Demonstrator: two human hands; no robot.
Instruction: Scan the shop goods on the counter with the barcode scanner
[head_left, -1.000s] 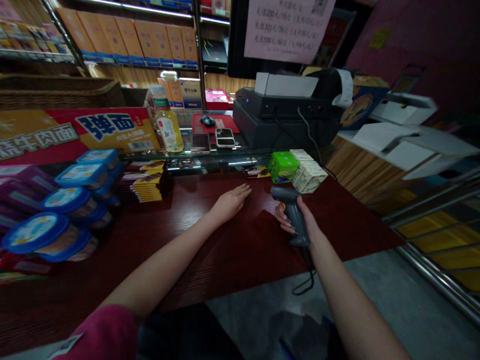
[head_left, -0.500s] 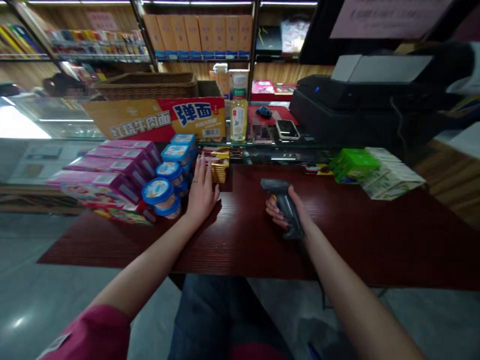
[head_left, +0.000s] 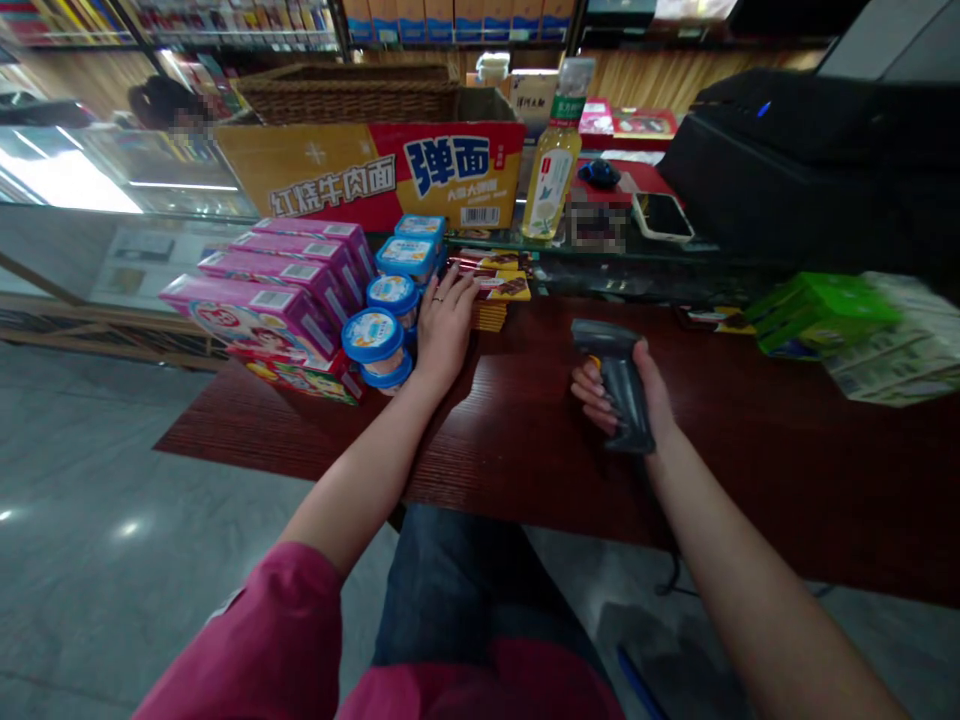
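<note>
My left hand [head_left: 445, 335] lies between the blue-lidded tubs [head_left: 374, 337] and a stack of yellow and dark snack packs [head_left: 491, 316]. Its fingers are stretched out, with the tips at the left side of the packs; whether they press on the packs I cannot tell. My right hand [head_left: 655, 390] is wrapped round the handle of a black barcode scanner [head_left: 626, 385], held above the dark red-brown counter [head_left: 517, 420], its head pointing left. Left of the tubs stand several pink-purple boxes [head_left: 289, 285] on top of red boxes.
Behind are a noodle carton [head_left: 330, 185], a wicker basket [head_left: 352, 92], a tilted-looking drink bottle [head_left: 553, 165], a mouse [head_left: 599, 174] and a phone [head_left: 663, 217]. Green packs [head_left: 821, 312] and pale packs [head_left: 896, 345] sit at right. The scanner's cable [head_left: 664, 515] hangs down. A person's head shows far left.
The view has tipped down and turned left, so things appear shifted right and up. My left hand stays beside the snack packs, and my right still grips the scanner.
</note>
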